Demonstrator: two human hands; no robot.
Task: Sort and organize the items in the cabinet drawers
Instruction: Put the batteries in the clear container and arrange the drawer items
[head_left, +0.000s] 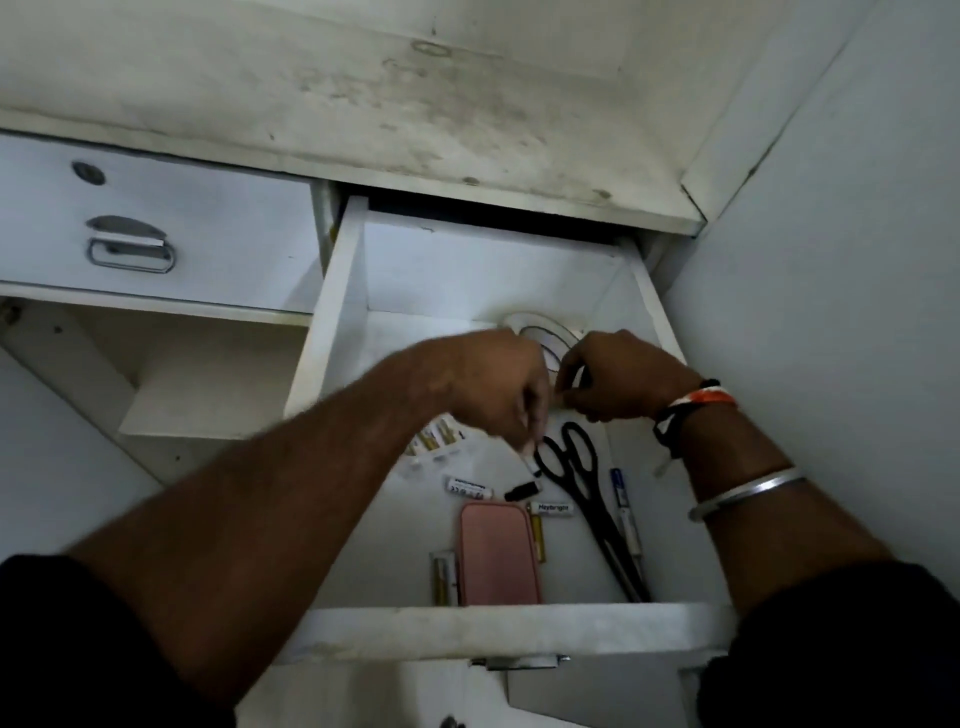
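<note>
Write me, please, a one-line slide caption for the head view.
Left hand and right hand reach into an open drawer holding scissors, a pink case and a pen.

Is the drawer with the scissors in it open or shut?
Open: the drawer is pulled well out, with the scissors in plain view inside.

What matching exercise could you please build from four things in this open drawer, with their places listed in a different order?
Things
1. pink case
2. black scissors
3. pen
4. white coil

Places in the drawer
A. at the back, by the rear wall
B. in the middle, reaching the front wall
C. farthest right, along the right wall
D. lying diagonally, between the case and the pen

Pairs: 1-B, 2-D, 3-C, 4-A
</note>
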